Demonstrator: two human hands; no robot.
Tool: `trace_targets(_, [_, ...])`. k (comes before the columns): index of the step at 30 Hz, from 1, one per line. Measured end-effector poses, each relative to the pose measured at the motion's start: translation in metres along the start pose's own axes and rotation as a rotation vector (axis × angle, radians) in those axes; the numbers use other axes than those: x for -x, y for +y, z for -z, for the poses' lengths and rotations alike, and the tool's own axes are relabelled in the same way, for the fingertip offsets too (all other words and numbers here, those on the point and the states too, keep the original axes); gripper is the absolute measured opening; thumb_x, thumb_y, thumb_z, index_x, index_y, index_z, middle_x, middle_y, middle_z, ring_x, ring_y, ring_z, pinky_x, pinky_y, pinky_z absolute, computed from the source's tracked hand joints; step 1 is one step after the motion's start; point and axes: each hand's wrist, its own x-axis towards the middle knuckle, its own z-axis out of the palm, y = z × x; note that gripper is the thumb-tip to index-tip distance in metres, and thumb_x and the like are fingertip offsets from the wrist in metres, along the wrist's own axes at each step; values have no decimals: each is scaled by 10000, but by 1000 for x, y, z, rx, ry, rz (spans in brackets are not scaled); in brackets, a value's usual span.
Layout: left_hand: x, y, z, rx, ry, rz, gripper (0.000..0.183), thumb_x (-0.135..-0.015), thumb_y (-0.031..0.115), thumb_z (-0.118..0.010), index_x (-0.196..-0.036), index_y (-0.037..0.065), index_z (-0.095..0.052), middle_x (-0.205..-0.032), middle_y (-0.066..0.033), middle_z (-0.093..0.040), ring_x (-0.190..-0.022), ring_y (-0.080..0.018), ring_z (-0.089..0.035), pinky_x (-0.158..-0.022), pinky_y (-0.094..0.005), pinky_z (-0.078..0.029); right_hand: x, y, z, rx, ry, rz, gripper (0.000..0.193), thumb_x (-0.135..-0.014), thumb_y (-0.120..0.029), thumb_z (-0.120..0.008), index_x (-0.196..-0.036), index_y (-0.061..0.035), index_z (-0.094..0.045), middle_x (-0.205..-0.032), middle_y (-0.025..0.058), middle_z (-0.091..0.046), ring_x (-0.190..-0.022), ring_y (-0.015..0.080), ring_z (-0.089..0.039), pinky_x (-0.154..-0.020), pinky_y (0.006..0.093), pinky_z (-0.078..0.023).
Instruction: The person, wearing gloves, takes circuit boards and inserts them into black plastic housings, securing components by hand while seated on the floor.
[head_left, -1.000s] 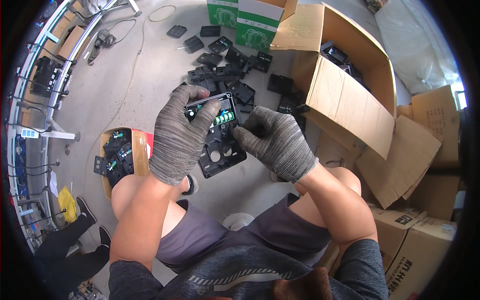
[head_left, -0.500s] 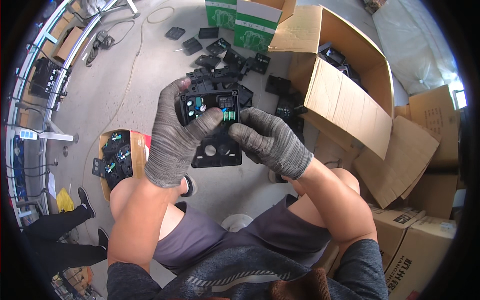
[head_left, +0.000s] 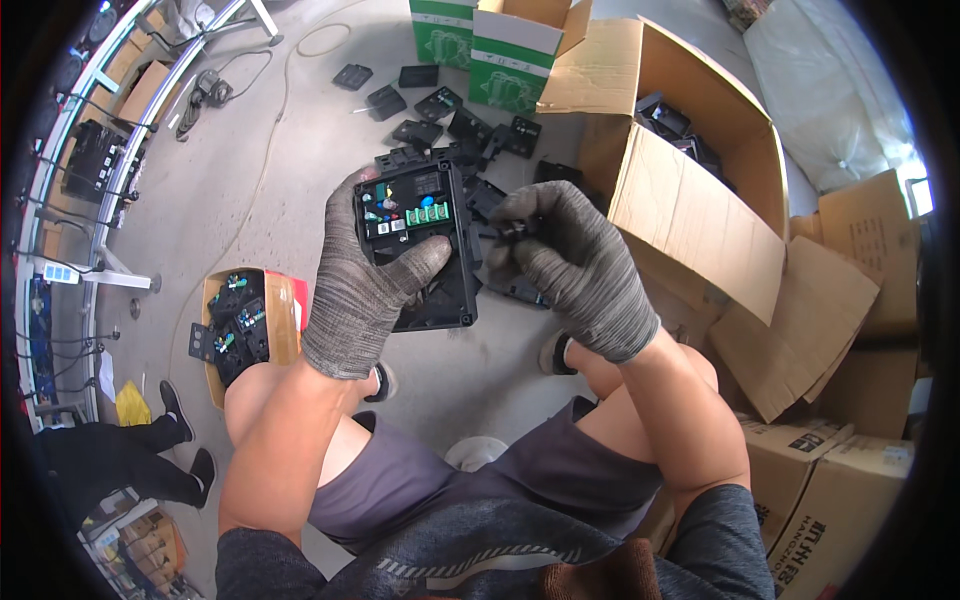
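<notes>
My left hand [head_left: 365, 275], in a grey knit glove, grips a black plastic housing [head_left: 440, 300] by its left side, thumb across its front. Inside the upper half sits a circuit board [head_left: 408, 205] with green screw terminals, white connectors and small blue parts. Just right of the housing, apart from it, my gloved right hand [head_left: 585, 265] pinches a small black piece [head_left: 518, 228]; the fingers hide most of it, so its kind does not show. Beyond both hands, several black housings [head_left: 465, 125] lie in a loose pile on the floor.
An open cardboard box [head_left: 700, 220] with black parts stands at the right. A smaller carton [head_left: 285, 320] of black housings with boards is at the left. Green-and-white boxes [head_left: 510, 65] stand at the back. Another person's legs [head_left: 120, 455] show at lower left, near a metal rack [head_left: 130, 130].
My right hand has moved right, away from the housing, with the small black piece in its fingers. My left thumb has shifted down, uncovering the green terminals.
</notes>
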Motion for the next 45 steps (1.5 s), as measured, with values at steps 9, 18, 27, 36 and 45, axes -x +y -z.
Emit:
trace_targets(9, [-4, -3, 1, 16, -4, -21, 879, -793, 49, -830, -1477, 31, -277, -1310, -143, -538, -1163, -208, -595, -993, -345, -536, -2, -7, -7, 626, 7, 419, 336, -879, -29, -732, -1205, -53, -655, -990, 114, -634, -861, 232, -690, -736, 334, -581])
trace_targets(18, [1, -2, -2, 25, -66, -65, 933, -778, 52, -845, -1498, 70, -253, -1318, -148, -540, -1159, -219, -605, -976, -357, -556, -1, -5, -5, 561, -21, 400, 265, -864, -57, -749, -1112, -27, -662, -939, 110, -644, -811, 216, -678, -695, 325, -567])
trace_targets(27, [6, 3, -5, 17, -108, -138, 961, -776, 58, -851, -1517, 105, -243, -1320, -145, -544, -1168, -219, -606, -979, -352, -553, 3, -11, -13, 467, -22, 38, 267, -986, -258, -664, -997, 8, -644, -716, 88, -666, -644, 148, -652, -636, 303, -543])
trace_targets(36, [4, 0, -4, -45, -58, -173, 999, -758, 123, -882, -1527, 103, -245, -1283, -123, -553, -1147, -204, -600, -974, -342, -547, 3, -6, -7, 423, -19, 217, 340, -951, -219, -689, -1195, -7, -585, -753, 90, -655, -683, 164, -653, -672, 327, -546])
trace_targets(45, [5, 1, -5, -77, -93, -131, 995, -750, 68, -864, -1521, 107, -236, -1300, -148, -548, -1146, -219, -613, -970, -345, -553, 3, -23, -5, 534, -170, -59, 229, -988, -213, -642, -1041, 8, -614, -708, 104, -637, -666, 190, -653, -636, 324, -533])
